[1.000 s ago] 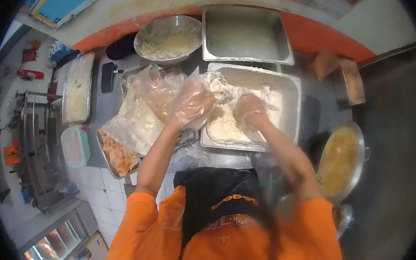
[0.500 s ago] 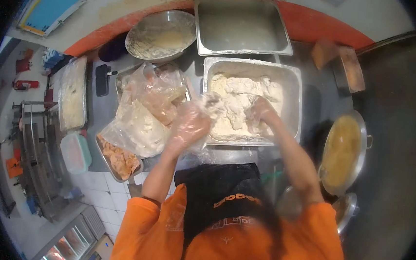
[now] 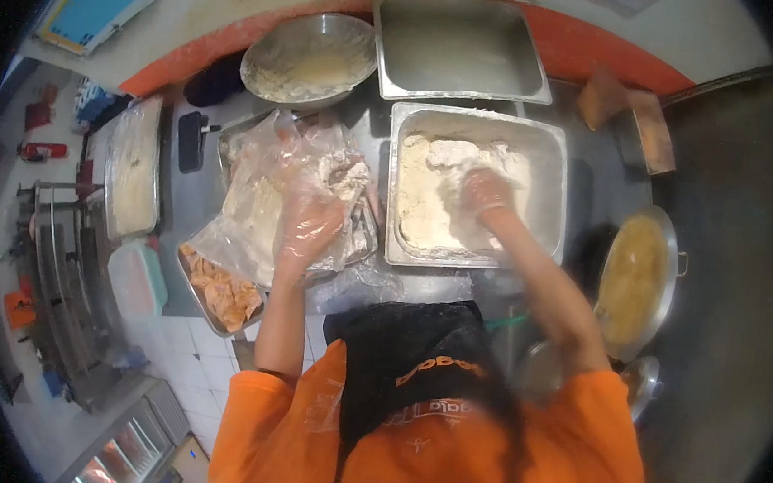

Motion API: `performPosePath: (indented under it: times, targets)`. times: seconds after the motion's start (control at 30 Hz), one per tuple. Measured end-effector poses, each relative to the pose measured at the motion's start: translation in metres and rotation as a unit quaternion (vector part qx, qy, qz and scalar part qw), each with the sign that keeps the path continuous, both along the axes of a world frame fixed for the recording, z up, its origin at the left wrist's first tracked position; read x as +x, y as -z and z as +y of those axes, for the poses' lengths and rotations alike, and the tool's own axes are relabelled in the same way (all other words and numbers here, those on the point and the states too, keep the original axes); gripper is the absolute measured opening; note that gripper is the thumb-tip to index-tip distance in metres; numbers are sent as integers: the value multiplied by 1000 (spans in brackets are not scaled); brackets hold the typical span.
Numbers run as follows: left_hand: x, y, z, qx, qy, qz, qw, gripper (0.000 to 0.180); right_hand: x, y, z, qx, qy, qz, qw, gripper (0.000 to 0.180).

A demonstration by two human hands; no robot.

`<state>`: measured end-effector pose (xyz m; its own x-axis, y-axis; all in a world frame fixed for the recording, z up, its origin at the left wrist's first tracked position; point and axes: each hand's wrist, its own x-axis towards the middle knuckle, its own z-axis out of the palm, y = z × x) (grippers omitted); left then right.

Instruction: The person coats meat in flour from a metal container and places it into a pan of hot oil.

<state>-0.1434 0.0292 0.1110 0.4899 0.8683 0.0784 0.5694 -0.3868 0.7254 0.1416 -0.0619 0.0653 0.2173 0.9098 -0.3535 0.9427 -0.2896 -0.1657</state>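
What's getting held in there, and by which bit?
The left grip seems to hold a floury lump by its near end. The right grip is at the flour; whether it holds anything cannot be told.

One gloved left hand [image 3: 311,222] and one gloved right hand [image 3: 486,193] showed, left and right of centre. Two deep steel pans [image 3: 549,200] stood at the centre and upper centre, with one steel bowl [image 3: 269,62] at upper left of centre. One yellow-filled pan [image 3: 668,286] was at right, one plastic box [image 3: 137,276] at left, one fire extinguisher [image 3: 44,152] at far left.
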Motion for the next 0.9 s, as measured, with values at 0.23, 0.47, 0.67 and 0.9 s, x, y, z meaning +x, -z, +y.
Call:
performPosePath:
  times: [0.23, 0.47, 0.67, 0.9]
  targets:
    - [-2, -10, -1, 82, 120, 89, 985, 17, -28, 2, 6, -50, -164, 170, 970, 19]
    - [-3, 11, 3, 47, 77, 38, 995, 28, -65, 17, 4, -107, -81, 117, 984, 23]
    - [-21, -1, -9, 45, 80, 4, 996, 19, -56, -2, 3, -129, -86, 35, 987, 23]
    - [6, -24, -15, -171, -30, -107, 979, 18, -53, -1, 7, -164, -106, 59, 979, 26]
